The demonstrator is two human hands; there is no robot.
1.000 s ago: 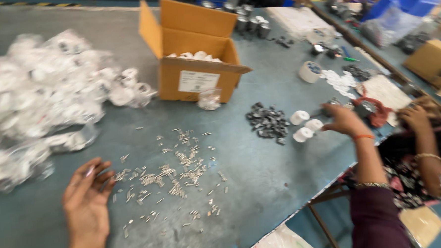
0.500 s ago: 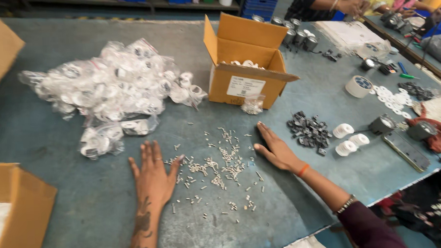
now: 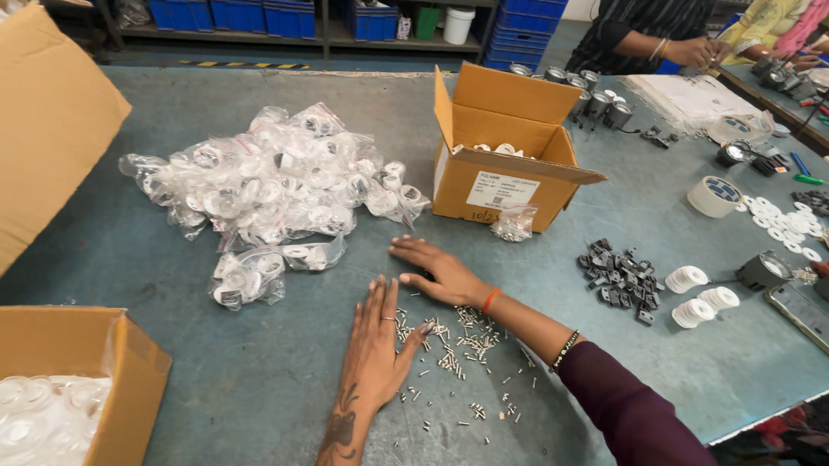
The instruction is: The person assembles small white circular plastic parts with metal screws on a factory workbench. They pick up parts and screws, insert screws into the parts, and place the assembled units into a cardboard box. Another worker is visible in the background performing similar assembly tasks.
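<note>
My left hand (image 3: 377, 342) lies flat on the blue-grey table (image 3: 253, 380), fingers spread, at the left edge of a scatter of small metal screws (image 3: 457, 352). My right hand (image 3: 439, 271) also rests flat with its fingers apart, just beyond the screws, reaching toward a heap of clear plastic bags holding white rings (image 3: 268, 188). Neither hand holds anything.
An open cardboard box (image 3: 505, 168) stands past the right hand, with a small bag (image 3: 514, 223) in front of it. Dark metal parts (image 3: 621, 275), white ring stacks (image 3: 701, 295) and a tape roll (image 3: 714, 196) lie right. A carton of white rings (image 3: 59, 407) sits near left. Other people work at the far right.
My right hand swept left from the ring stacks across the table to the screws. My left hand moved forward and right. The view shifted left.
</note>
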